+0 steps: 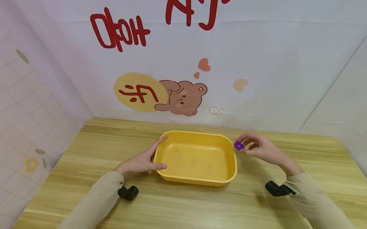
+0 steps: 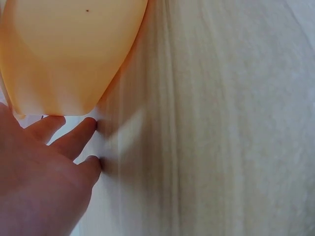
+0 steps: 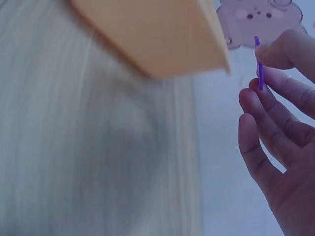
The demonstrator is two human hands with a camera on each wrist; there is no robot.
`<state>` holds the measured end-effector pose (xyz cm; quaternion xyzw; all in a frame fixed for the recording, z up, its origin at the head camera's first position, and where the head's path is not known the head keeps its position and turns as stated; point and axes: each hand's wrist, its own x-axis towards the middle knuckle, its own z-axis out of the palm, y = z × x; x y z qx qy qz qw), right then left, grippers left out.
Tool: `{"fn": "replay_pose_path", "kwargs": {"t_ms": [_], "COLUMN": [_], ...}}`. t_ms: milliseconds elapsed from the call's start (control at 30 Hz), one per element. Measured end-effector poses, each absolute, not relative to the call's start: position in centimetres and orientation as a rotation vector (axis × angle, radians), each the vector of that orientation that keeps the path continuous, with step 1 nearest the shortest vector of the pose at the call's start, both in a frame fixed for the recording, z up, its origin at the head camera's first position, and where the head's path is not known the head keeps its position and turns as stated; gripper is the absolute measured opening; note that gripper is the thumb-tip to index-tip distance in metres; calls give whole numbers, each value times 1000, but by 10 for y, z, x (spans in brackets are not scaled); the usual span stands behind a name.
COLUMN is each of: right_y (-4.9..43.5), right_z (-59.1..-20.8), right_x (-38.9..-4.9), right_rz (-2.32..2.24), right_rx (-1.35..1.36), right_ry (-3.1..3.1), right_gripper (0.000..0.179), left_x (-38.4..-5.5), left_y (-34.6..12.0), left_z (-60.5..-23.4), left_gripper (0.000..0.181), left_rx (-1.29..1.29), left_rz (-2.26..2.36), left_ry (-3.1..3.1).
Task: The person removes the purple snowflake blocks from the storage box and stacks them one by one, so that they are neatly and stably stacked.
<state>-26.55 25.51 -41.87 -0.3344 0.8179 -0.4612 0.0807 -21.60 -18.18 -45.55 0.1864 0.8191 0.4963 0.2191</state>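
A yellow rectangular plastic tray (image 1: 192, 180) stands on the wooden table, its visible inside bare. At its left end my left hand (image 1: 141, 161) rests with thumb and index finger spread over the rim. The left wrist view shows other fingers (image 2: 76, 138) stretched out against the tray's end wall. Beside the tray's far right corner, my right hand (image 1: 263, 149) pinches a purple flower-shaped disc (image 1: 238, 146) between thumb and fingers. From the right wrist view the disc (image 3: 259, 64) appears edge-on, thin and flat, held above table height.
The wooden table (image 1: 171, 216) extends around the tray. Behind it hangs a white wall cloth (image 1: 278, 72) with red characters and a printed bear (image 1: 185, 99). Black camera mounts (image 1: 128, 192) sit on both sleeves.
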Motion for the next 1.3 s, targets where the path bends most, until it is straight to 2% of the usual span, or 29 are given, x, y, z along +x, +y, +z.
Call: {"fn": "replay_pose_path", "kwargs": {"t_ms": [867,1300], "right_y": [339,354], "right_z": [-454,-464], "right_x": [-281,-277], "right_rz": [-1454,-1274], "right_rx": [-734,-561], "right_ry": [2693,2746], "right_gripper": [30,34], "left_x": [-219,-218], "left_y": [-183,-184], "left_z": [-459,-459], "left_gripper": [101,99], "left_rx": [570,574], "left_rz": [1403,1420], "left_ry": [2238,2236]}}
